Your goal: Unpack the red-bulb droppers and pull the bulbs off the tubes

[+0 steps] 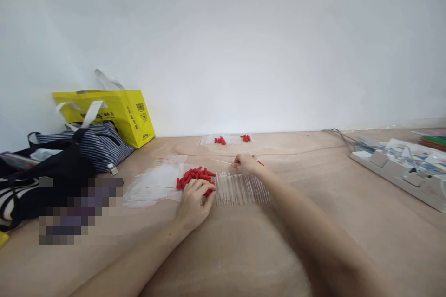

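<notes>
My left hand [195, 202] rests at the near edge of a pile of small red cone-shaped caps [195, 175], its fingers curled down with red showing between thumb and forefinger. A row of thin clear tubes [242, 189] lies side by side on the table, just right of the pile. Above the row's far end, my right hand [245, 163] is closed in a pinch. A faint thin clear tube [221, 162] sticks out left from its fingers. A bit of red [260, 163] shows at the hand's right side, partly hidden.
Clear plastic bags [153, 185] lie left of the pile. Near the wall sits another clear bag [232, 140] with two small red clusters. A yellow bag [135, 118], striped bag [104, 146] and black bag [52, 185] stand left. A power strip [393, 174] lies right.
</notes>
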